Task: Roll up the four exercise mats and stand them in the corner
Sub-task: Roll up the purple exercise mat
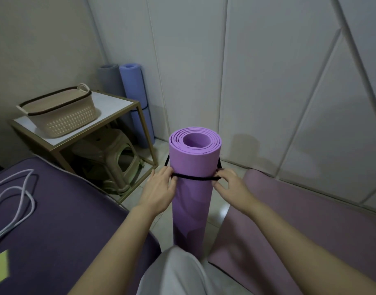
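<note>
The rolled purple foam exercise mat (193, 201) stands upright on the near floor (161, 226), left hand (159, 188) and right hand (229, 186) each pinching the thin black elastic strap (193, 178) around it; light, squashy foam, likely best gripped mid-roll

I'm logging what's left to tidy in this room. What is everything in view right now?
purple rolled mat: 1, purple, upright on the floor, centre
black strap: 1, black, looped around that mat near its top
grey rolled mat: 1, grey, standing in the corner
blue rolled mat: 1, blue, standing beside the grey one
flat mat: 1, mauve, unrolled on the floor, right
basket: 1, beige with dark rim, on the side table
side table: 1, gold frame, pale top, left
plastic stools: stacked, count unclear, beige, under the table
cord: 1, white, on the dark purple cushion
left hand: pinches the strap, left side
right hand: pinches the strap, right side
</note>
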### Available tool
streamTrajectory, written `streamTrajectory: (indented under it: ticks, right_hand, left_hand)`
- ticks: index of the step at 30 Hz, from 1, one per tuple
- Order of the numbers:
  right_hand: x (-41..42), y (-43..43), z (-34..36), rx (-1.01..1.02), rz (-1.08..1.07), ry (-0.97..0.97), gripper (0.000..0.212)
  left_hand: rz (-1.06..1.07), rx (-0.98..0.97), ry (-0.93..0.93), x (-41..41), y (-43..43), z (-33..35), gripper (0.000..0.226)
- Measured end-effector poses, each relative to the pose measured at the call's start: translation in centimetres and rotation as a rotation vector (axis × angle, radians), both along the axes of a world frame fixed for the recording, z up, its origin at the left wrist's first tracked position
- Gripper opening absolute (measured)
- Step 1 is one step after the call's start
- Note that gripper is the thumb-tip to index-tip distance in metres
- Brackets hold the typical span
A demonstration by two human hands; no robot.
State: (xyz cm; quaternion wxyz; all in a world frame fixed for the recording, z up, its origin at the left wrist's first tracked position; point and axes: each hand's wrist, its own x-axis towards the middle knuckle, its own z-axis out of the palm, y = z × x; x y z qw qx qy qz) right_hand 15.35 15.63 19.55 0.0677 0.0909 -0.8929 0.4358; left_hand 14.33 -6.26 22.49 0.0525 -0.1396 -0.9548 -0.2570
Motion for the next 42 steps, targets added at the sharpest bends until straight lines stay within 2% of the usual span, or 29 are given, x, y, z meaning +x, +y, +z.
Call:
streamTrajectory:
  ticks: [2, 4, 6, 10, 13, 16, 18, 19, 20, 22, 26, 28, 32, 34, 37, 39, 42]
  right_hand:
    - [0.5, -0.4, 0.5, -0.19, -0.028, -0.028, 0.019]
    - [1.2, -1.0, 0.6, -0.329, -0.063, -0.043, 0.017]
    - [1.4, -1.6, 0.3, -0.39, -0.133, -0.039, 0.012]
    - [0.7, -2.7, 0.3, -0.496, -0.296, -0.048, 0.019]
    - [0.1, -3.7, 1.0, -0.459, -0.319, -0.074, 0.035]
    - [-0.6, -4.7, 1.6, -0.416, -0.39, -0.096, 0.039]
    - [-1.4, -5.3, 1.7, -0.516, -0.551, -0.159, 0.029]
    - [-1.9, -5.3, 1.6, -0.554, -0.611, -0.233, 0.015]
    - [-2.2, -5.2, 1.7, -0.55, -0.626, -0.31, 0.013]
    - [-2.5, -4.8, 2.0, -0.483, -0.538, -0.419, 0.028]
    - [-2.7, -4.0, 2.3, -0.276, -0.443, -0.432, 0.032]
    - [-2.9, -4.1, 2.4, -0.42, -0.474, -0.466, 0.029]
    - [-2.4, -4.4, 3.0, -1.091, -0.541, -0.757, 0.035]
    - [-2.2, -4.4, 3.3, -1.271, -0.504, -0.865, 0.036]
    - [-2.2, -4.5, 3.4, -1.398, -0.419, -0.879, 0.035]
    - [-2.2, -4.8, 3.4, -1.43, -0.377, -0.801, 0.035]
    - [-2.0, -5.3, 3.4, -1.34, -0.325, -0.704, 0.035]
  left_hand:
    - [-0.032, -0.04, 0.001, 0.1, -0.7, -0.1, 0.029]
    - [-0.057, -0.035, 0.004, 0.4, -1.3, -0.3, 0.028]
    - [-0.068, 0.007, -0.003, 0.7, -1.6, -0.3, 0.026]
    - [-0.114, 0.111, -0.024, 1.2, -1.6, 0.1, 0.031]
    - [-0.124, 0.184, 0.01, 1.4, -1.3, 0.1, 0.028]
    - [-0.101, 0.277, 0.069, 1.3, -0.8, -0.4, 0.022]
    - [-0.073, 0.323, 0.083, 1.3, -0.4, -0.6, 0.021]
    - [-0.061, 0.333, 0.091, 1.3, -0.3, -0.7, 0.021]
    - [-0.054, 0.334, 0.108, 1.4, -0.1, -0.9, 0.02]
    - [-0.036, 0.332, 0.146, 1.4, -0.1, -1.0, 0.02]
    - [-0.005, 0.336, 0.121, 1.1, -0.5, -0.8, 0.022]
    - [0.015, 0.421, 0.085, 1.5, -0.2, -0.8, 0.023]
    - [0.218, 0.78, 0.044, 3.1, 1.1, -1.1, 0.03]
    - [0.307, 0.94, 0.049, 2.9, 1.2, -1.5, 0.039]
    - [0.366, 1.012, 0.07, 2.5, 1.2, -1.7, 0.041]
    - [0.327, 0.919, 0.125, 3.0, 1.9, -1.8, 0.04]
    - [0.328, 0.819, 0.226, 3.9, 3.3, -2.5, 0.03]
